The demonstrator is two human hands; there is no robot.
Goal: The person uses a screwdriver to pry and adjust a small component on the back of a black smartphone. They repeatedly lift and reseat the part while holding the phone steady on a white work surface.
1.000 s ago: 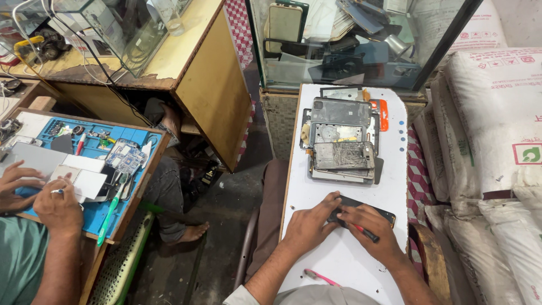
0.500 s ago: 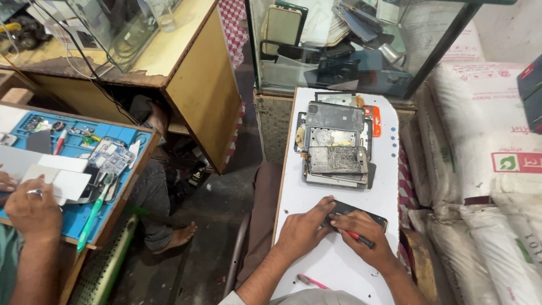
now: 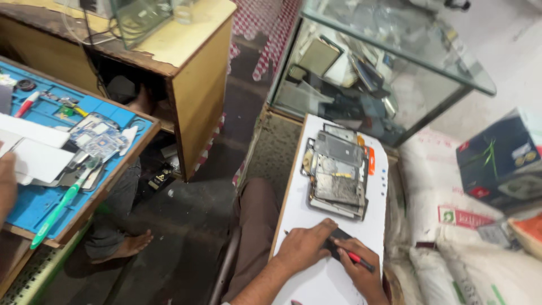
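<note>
At the near edge of the view, the person's left hand (image 3: 305,245) is pressing flat, fingers together, on a small dark device (image 3: 337,244) that is lying on the narrow white surface (image 3: 316,214), pinning it down at its left end. The right hand (image 3: 361,270) is closing around a red-handled tool (image 3: 353,258), with its dark tip touching the device just beside the left hand's fingertips. The device is sitting near the front of the surface, between the two hands and mostly covered by them, so its exact shape is hard to tell. Just beyond it, a stack of opened phone bodies and back panels (image 3: 337,178) is lying in the middle of the surface, grey and worn, with an orange strip (image 3: 371,160) showing at its right edge. To the right, white sacks (image 3: 451,265) are resting beside the surface, and a dark blue box (image 3: 499,158) is sitting above them. Farther back, a glass display case (image 3: 389,73) is holding phones and parts. On the left, apart from the person, a co-worker's hand (image 3: 7,183) is resting at the edge of a blue work mat (image 3: 39,197) that is carrying white sheets, circuit boards and a green-handled tool (image 3: 59,206). Beyond it, a wooden desk (image 3: 192,85) is standing against the back.
</note>
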